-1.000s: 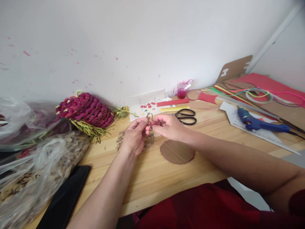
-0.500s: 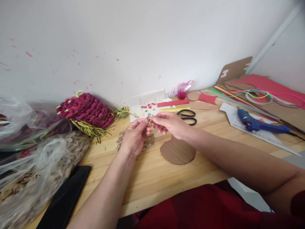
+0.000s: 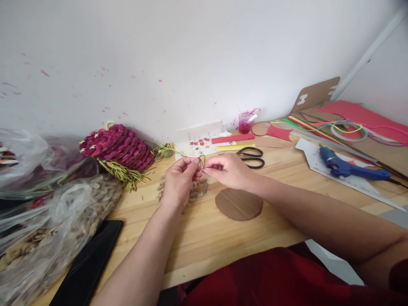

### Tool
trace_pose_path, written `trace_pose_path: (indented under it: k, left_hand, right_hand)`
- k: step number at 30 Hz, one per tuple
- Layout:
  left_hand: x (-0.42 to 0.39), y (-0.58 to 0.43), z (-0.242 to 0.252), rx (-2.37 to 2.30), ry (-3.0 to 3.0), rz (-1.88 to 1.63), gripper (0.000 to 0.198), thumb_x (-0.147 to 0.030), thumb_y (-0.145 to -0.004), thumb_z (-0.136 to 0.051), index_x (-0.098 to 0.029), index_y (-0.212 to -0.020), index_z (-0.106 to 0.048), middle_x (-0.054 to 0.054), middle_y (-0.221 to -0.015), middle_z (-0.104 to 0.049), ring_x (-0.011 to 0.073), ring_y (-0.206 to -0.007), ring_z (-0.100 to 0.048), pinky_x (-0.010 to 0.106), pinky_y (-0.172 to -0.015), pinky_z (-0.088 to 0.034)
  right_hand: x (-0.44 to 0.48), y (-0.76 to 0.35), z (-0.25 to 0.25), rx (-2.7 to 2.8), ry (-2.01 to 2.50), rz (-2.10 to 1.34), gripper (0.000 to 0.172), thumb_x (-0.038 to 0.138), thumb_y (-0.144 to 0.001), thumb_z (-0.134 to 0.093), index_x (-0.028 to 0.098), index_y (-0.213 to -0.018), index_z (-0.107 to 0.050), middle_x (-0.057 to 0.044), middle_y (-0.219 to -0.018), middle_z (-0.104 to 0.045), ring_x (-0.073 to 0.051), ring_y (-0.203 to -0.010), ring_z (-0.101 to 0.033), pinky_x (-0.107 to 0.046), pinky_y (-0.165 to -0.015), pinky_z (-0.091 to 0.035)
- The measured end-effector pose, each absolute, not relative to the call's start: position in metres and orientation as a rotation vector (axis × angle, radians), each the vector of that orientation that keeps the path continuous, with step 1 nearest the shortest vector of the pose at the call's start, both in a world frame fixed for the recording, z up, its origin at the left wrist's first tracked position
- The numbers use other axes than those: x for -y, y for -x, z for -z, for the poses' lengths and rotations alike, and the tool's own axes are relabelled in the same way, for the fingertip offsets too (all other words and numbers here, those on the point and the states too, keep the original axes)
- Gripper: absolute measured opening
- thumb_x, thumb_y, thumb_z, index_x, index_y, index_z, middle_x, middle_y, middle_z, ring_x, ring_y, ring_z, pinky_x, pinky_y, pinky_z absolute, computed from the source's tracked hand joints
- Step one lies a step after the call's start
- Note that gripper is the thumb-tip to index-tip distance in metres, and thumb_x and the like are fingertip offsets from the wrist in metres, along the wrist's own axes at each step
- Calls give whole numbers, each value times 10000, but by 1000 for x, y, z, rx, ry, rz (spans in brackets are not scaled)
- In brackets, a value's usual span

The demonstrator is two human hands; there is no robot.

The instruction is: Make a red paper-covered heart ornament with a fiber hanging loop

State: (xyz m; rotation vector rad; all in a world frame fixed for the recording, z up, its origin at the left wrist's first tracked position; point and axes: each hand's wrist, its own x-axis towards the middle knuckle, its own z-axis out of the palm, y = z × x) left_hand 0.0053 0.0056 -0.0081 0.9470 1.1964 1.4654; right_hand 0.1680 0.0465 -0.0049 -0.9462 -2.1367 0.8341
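Note:
My left hand [image 3: 180, 182] and my right hand [image 3: 228, 170] meet above the wooden table [image 3: 204, 238], fingertips pinched together on a thin dark loop of cord [image 3: 201, 160]. Under the hands lies a small pile of pale seeds [image 3: 196, 192]. A brown cardboard disc [image 3: 239, 204] lies flat just to the right of the pile, below my right wrist. Both hands are held a little above the tabletop.
A dark red scaled craft piece with green-yellow fringe [image 3: 117, 146] lies at the back left, by plastic bags of seeds [image 3: 60, 221]. A black tablet [image 3: 87, 263] is at the front left. Black scissors [image 3: 251, 155], coloured paper strips [image 3: 232, 138], a blue glue gun [image 3: 350, 168] and cardboard sheets [image 3: 357, 114] lie to the right.
The hands stay pinched on the cord loop; the fingers have shifted slightly, with the right hand moving a little up and back down. Nothing else on the table has moved.

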Motion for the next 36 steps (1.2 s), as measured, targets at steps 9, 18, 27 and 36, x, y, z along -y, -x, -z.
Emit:
trace_pose_path:
  k: [9, 18, 27, 36]
  left_hand:
    - [-4, -7, 2, -1207, -914, -1419, 293, -363, -662, -852, -146, -759, -681, -16, -659, -627, 55, -508, -544, 155, -478, -424]
    - [-2, -5, 0, -1222, -1009, -1320, 242, -332, -684, -829, -139, -748, -699, 0, -641, -641, 60, -488, -552, 158, -479, -451]
    - [-1, -3, -1, -1302, -1119, -1266, 239, -348, -693, -822, -142, -757, -721, 25, -625, -663, 76, -478, -554, 166, -464, -453]
    - [1, -2, -2, -1324, -1147, -1199, 241, -351, -712, -807, -138, -769, -713, 7, -628, -652, 68, -503, -548, 161, -485, -454]
  right_hand:
    - [-57, -171, 0, 1839, 1002, -1172, 190, 342, -829, -675, 179, -917, -718, -48, -881, -732, -167, -792, -661, -284, -706, -511]
    - [-59, -179, -13, 1797, 799, -1292, 374, 189, -854, -598, 218, -1228, -605, -76, -1274, -649, -104, -693, -686, -244, -594, -530]
    - [-58, -174, -3, 1938, 863, -1205, 141, 177, -831, -655, 165, -955, -722, -53, -884, -754, -161, -799, -717, -299, -756, -587]
    - [-63, -179, -4, 2009, 799, -1138, 107, 221, -850, -663, 159, -912, -723, -30, -767, -741, -142, -673, -701, -264, -650, -546]
